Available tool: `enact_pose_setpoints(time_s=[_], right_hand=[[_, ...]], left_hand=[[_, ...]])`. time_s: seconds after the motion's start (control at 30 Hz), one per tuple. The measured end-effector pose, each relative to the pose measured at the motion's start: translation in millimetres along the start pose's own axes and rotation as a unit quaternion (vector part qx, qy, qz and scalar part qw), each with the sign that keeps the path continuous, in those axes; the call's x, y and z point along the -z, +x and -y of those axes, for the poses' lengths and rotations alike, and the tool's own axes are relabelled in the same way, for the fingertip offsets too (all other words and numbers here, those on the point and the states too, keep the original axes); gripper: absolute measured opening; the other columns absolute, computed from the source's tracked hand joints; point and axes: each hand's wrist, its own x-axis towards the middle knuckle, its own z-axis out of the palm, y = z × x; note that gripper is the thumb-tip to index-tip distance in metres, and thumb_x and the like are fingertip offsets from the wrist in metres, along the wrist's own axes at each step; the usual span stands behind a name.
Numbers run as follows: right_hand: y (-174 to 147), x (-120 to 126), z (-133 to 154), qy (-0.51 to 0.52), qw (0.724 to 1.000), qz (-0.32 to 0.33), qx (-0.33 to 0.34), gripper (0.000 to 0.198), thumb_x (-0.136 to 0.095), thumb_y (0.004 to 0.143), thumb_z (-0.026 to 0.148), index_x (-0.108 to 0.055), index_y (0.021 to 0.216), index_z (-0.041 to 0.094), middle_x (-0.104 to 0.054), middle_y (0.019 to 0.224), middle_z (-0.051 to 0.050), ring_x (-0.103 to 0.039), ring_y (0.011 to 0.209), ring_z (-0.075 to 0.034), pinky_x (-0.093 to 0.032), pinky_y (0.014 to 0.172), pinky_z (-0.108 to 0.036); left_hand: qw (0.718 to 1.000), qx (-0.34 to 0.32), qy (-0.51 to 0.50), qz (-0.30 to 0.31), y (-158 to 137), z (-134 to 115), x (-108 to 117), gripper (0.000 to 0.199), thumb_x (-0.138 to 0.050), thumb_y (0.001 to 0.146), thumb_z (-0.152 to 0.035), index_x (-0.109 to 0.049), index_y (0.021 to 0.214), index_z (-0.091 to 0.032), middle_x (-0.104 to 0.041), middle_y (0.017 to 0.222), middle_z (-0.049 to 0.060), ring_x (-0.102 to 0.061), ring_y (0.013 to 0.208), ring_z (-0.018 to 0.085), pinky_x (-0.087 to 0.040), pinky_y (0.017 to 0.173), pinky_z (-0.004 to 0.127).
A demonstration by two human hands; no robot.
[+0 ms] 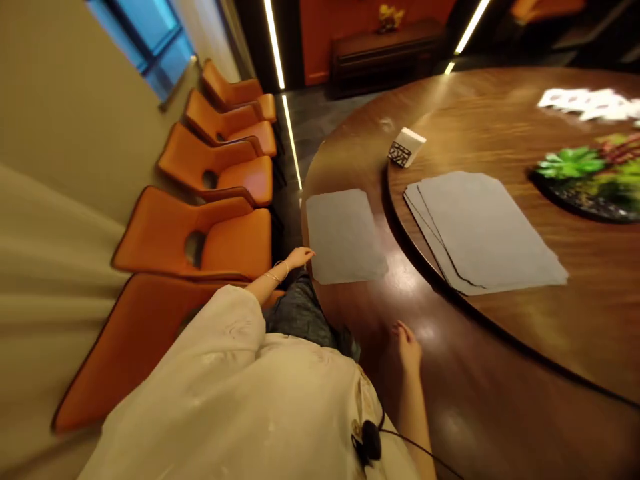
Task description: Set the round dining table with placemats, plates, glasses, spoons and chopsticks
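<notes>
orange chairs flanked the bench; a grey mat lay along its outer edge, the left hand at that mat's rim, grip unclear; the right hand was empty, loosely bent.

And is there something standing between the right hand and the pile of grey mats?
Yes, one thing: the raised edge of the turntable runs between the right hand and the pile. No loose object is visible there.

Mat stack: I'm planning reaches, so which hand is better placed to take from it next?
Probably the right hand: it looks empty and is nearer the stack; the left hand is by the single mat.
</notes>
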Motion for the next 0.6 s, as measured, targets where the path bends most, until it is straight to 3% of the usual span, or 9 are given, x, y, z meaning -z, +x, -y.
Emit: enact_pose_setpoints(time_s=[0.1,0.2,0.3,0.4,0.6], right_hand=[[-25.6,-99.2,34.1,0.14,0.987,0.015,-0.078,0.076,-0.048,0.065,0.063,-0.064,0.118,0.01,-0.069,0.113,-0.017,-0.068,0.1,-0.029,-0.053,0.088,-0.038],[-30.7,-183.7,63.9,0.264,0.946,-0.081,-0.168,0.077,-0.054,0.061,0.065,-0.066,0.114,0.01,-0.068,0.114,-0.019,-0.068,0.098,-0.028,-0.055,0.079,-0.034],[-23.0,-242.9,96.7,0.34,0.889,-0.19,-0.242,0.072,-0.058,0.06,0.06,-0.066,0.112,0.012,-0.072,0.105,-0.016,-0.07,0.092,-0.027,-0.055,0.073,-0.033],[-14.0,-268.9,126.5,0.28,0.868,-0.282,-0.299,0.059,-0.06,0.065,0.054,-0.069,0.107,0.014,-0.074,0.091,-0.011,-0.071,0.086,-0.026,-0.054,0.072,-0.033],[6.1,-276.3,141.5,0.2,0.812,-0.366,-0.407,0.036,-0.06,0.07,0.042,-0.075,0.091,0.017,-0.074,0.083,-0.01,-0.07,0.082,-0.025,-0.052,0.076,-0.032]], left_hand=[[0.998,-0.023,0.053,-0.018,105.4,3.9,47.7,0.033,-0.051,0.085,-0.015,-0.068,0.112,-0.006,-0.064,0.123,0.017,-0.056,0.117,0.024,-0.035,0.108,0.031],[0.993,-0.061,0.099,-0.021,202.0,-0.2,82.4,0.044,-0.054,0.083,-0.012,-0.057,0.126,-0.002,-0.051,0.136,0.023,-0.044,0.131,0.027,-0.027,0.115,0.036],[0.987,-0.082,0.14,0.011,274.7,0.7,105.9,0.051,-0.057,0.081,-0.012,-0.051,0.131,-0.002,-0.048,0.137,0.025,-0.045,0.132,0.027,-0.029,0.114,0.037],[0.978,-0.081,0.182,0.056,317.4,6.0,118.3,0.05,-0.056,0.083,-0.015,-0.051,0.131,-0.002,-0.053,0.134,0.023,-0.052,0.126,0.026,-0.036,0.109,0.034],[0.959,-0.076,0.24,0.134,361.6,8.9,125.6,0.033,-0.057,0.086,-0.024,-0.066,0.115,-0.009,-0.069,0.111,0.016,-0.063,0.107,0.024,-0.044,0.095,0.031]])
